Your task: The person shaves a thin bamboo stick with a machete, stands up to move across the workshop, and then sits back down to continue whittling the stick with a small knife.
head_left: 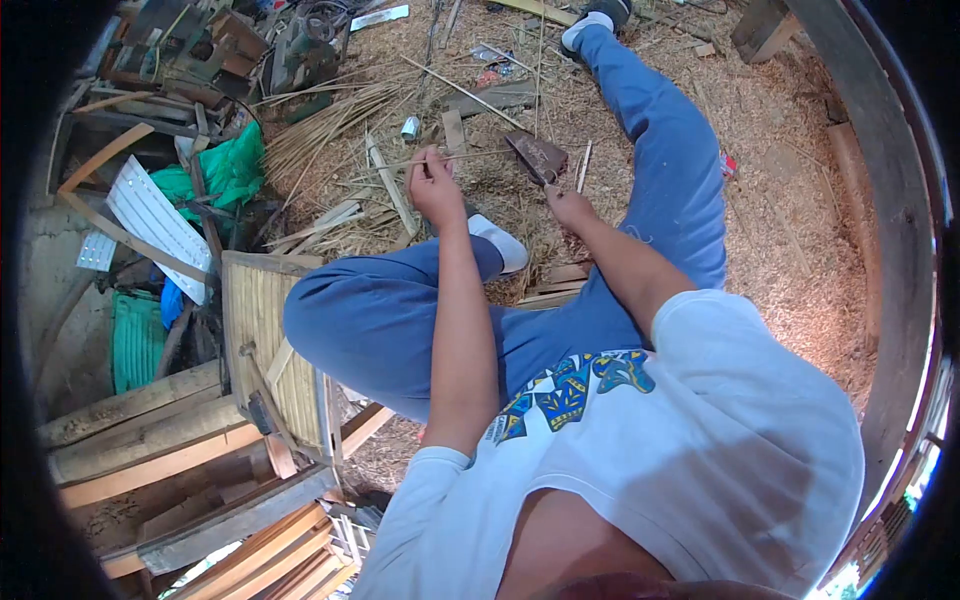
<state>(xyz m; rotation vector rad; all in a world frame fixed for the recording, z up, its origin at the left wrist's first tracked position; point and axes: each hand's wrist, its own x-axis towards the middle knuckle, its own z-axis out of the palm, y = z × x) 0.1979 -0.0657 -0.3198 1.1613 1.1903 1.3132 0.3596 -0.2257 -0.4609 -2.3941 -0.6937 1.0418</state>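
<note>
In the upper middle of the frame, 2 bare hands work close to each other but apart. The left hand (435, 192) is the nearer to the left edge, its fingers and thumb pinched together on a thin strip (478, 155). The strip runs right from the fingertips, roughly level, to the edge of a broad-bladed knife (537, 157). Whether the 2 actually touch is hard to make out at this size. The right hand (570, 208) is closed around the knife's handle, with the dark blade pointing up and left from the fist.

The person sits with the left knee bent at centre left and the right leg stretched towards the top of the frame, in blue trousers (375, 290) and a white T-shirt (720, 400). Pale shavings cover the ground (785, 270) on the right and around the hands. A loose fan of long strips (325, 130) lies in the upper left, with a small can (410, 128) to its right. Farther left are a green sheet (230, 160) and a white ridged panel (160, 225). A slatted wooden piece (275, 350) stands beside the bent knee, at lower left.
</note>
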